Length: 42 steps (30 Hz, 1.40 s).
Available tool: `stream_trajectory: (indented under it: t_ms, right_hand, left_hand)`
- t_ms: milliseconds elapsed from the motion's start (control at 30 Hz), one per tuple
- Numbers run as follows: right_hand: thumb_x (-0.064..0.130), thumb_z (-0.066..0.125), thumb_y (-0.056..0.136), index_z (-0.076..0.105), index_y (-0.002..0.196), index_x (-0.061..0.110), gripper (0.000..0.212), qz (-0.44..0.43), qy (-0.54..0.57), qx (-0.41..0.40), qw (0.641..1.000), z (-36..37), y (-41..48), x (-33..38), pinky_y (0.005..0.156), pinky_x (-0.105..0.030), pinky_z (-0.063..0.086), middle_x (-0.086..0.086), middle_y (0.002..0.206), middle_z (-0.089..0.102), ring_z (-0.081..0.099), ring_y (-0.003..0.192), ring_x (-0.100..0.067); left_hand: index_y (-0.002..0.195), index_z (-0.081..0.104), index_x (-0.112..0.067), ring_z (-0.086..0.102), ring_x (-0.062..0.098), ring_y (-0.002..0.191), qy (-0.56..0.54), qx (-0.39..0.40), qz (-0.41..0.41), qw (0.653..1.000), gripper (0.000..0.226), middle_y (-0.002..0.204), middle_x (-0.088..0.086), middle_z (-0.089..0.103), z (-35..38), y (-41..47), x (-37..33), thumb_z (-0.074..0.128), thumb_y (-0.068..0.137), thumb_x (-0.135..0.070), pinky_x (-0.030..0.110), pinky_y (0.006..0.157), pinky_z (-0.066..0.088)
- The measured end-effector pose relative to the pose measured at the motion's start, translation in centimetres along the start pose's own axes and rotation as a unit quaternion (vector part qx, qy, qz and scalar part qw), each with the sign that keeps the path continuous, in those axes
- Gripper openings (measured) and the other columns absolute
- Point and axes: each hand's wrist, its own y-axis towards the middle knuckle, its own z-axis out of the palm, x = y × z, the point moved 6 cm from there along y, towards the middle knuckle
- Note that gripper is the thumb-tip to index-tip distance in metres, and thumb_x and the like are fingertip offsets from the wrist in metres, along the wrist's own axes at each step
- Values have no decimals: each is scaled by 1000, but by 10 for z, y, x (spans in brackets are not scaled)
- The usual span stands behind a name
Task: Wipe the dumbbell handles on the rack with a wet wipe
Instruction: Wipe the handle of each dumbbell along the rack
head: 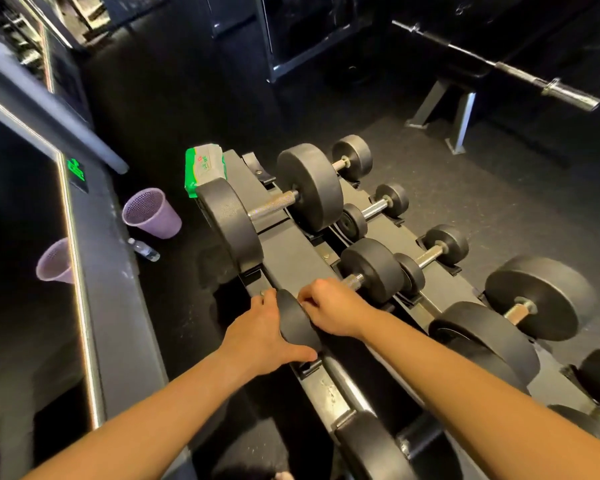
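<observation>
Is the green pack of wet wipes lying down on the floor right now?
No, the wet wipe pack sits up at the far end of the rack, right behind a large dumbbell.

- The pack of wipes (205, 168) lies on the far end of the rack (291, 258), behind the big dumbbell (309, 187).
- The bin (151, 213) stands on the floor (447, 174) left of the rack, with the bottle (146, 250) just before it.
- The left grip (257, 323) is on the left end of the near dumbbell (371, 268), and the right grip (329, 306) is on its bar.
</observation>
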Motion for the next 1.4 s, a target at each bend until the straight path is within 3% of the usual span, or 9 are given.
stream_trajectory:
  t_ms: [200,267,467,567,767,933,1033,1267,1400]
  right_hand:
    - [24,63,93,65,107,13,18,103,-249,-63,961,-34,8,-35,72,-34,50,-9,106,69,68,96,-28]
    - [23,60,94,65,105,14,15,118,-211,-97,966,-28,2,-33,73,-35,52,-8,105,70,68,93,-28]
    - [24,53,101,67,94,18,17,20,135,-149,979,12,-29,-6,67,-34,43,2,86,69,62,79,-18]
    - [34,54,101,63,100,25,12,5,96,-221,971,22,-48,-15,67,-31,49,10,88,67,62,77,-10]
    - [26,55,100,49,103,22,8,162,111,-365,910,-4,-47,-57,56,-33,46,7,78,62,61,65,-14]
    - [17,56,99,51,91,23,11,38,186,-256,948,25,-42,-18,59,-34,44,11,73,54,54,66,-12]
    - [19,57,96,55,92,23,7,-2,118,-195,974,29,-44,-22,65,-37,49,10,77,57,55,70,-13]
    - [22,57,98,66,103,18,12,93,43,-345,933,-11,-48,-35,67,-39,55,2,93,66,66,78,-21]
    - [25,58,97,67,115,15,22,133,-98,-162,973,-29,-8,-27,76,-39,52,-7,114,59,65,97,-29]
  left_hand:
    - [150,21,-24,56,21,112,-16,9,-3,1000,127,139,-1,39,2,0,4,78,52,-83,42,91,57]
    - [150,21,-24,56,21,113,-20,4,-3,1000,128,140,-2,38,3,0,4,78,52,-82,42,92,57]
    - [149,22,-24,56,16,107,-11,-11,7,1000,123,138,-4,39,3,2,3,80,56,-79,36,88,57]
    - [150,21,-24,56,17,109,-20,-14,12,1000,125,140,-3,38,3,2,4,80,55,-80,36,87,57]
    - [155,17,-22,55,22,121,-21,-7,9,1000,131,150,1,35,3,3,4,80,56,-80,41,95,56]
    - [154,19,-22,56,20,117,-21,-15,13,1000,130,147,0,36,3,3,4,80,55,-80,40,93,57]
    - [154,18,-22,57,19,116,-25,-14,12,1000,131,146,-1,37,3,4,5,80,54,-80,39,93,57]
    - [154,20,-22,55,19,120,-33,-16,14,999,130,147,0,37,3,3,2,82,55,-78,40,95,56]
    - [154,20,-21,56,20,116,-20,-16,6,1000,131,143,0,39,3,3,4,80,54,-81,38,93,57]
